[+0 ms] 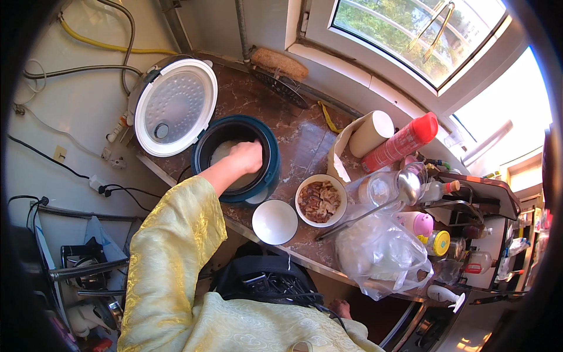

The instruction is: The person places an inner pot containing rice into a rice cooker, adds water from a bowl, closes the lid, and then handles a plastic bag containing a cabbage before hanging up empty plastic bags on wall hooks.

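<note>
My left hand (247, 157) reaches into the inner pot of a blue rice cooker (273, 176), its fingers curled near the right inner wall. What those fingers hold, if anything, is hidden. White contents like rice (222, 150) show in the pot. The cooker's lid (176, 108) stands raised on the left. In front of the cooker is a white bowl (275, 222) with nothing seen in it. Beside that, another bowl (321, 200) holds brown and pale sliced food. My right hand (341, 309) hangs low by my waist, below the counter edge, partly covered by its sleeve.
A metal ladle (409, 187) leans over a clear plastic bag (382, 251) on the right. A red spray can (400, 141), a paper roll (371, 133) and several jars stand behind. A loofah-like brush (279, 63) lies at the back wall; cords run along the left.
</note>
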Demonstrator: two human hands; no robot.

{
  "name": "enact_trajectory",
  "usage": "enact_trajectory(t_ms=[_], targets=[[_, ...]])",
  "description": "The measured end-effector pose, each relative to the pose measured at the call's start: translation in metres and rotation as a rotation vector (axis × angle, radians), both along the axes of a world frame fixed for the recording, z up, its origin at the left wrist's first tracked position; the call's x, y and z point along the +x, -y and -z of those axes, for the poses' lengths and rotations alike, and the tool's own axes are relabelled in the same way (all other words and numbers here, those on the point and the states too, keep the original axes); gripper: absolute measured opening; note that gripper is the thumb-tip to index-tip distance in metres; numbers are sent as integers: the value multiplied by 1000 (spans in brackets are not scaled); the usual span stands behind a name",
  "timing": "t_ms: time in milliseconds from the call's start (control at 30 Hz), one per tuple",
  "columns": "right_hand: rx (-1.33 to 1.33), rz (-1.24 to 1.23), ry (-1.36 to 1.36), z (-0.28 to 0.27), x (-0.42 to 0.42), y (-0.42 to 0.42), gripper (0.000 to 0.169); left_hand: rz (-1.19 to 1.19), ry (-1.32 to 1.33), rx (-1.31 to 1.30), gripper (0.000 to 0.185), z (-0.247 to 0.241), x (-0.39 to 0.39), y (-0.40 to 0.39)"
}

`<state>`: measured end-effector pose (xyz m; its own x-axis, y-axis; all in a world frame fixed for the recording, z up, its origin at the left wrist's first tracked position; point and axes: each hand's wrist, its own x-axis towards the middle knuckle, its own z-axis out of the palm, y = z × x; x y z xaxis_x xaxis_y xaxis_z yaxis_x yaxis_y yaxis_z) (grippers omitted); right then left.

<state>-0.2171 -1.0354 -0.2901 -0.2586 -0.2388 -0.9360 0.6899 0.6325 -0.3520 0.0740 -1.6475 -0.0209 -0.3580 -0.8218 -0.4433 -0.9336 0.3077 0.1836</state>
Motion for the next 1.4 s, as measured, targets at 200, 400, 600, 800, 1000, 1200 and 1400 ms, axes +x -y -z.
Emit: enact_trajectory(t_ms=[200, 400, 600, 800, 1000, 1200, 1400], targets=[[-37, -97, -158, -14, -1, 26, 7, 91, 162, -24, 28, -21, 22, 2], [70, -180, -169, -36, 5, 49, 17, 188, -172, -105, 21, -11, 29, 7], [-6, -161, -114, -18, -11, 37, 24, 496, -22, 20, 23, -10, 30, -5], [-126, -593, -434, -19, -15, 29, 21, 410, 14, -110, 24, -16, 52, 5], [32, -649, -341, -48, -17, 60, 14, 319, -97, -139, 21, -2, 31, 5], [-81, -301, -148, -87, 4, 100, 4, 513, 34, 15, 24, -5, 38, -5], [-41, -378, -380, -101, 21, 116, 4, 374, -68, -104, 30, -16, 59, 3]])
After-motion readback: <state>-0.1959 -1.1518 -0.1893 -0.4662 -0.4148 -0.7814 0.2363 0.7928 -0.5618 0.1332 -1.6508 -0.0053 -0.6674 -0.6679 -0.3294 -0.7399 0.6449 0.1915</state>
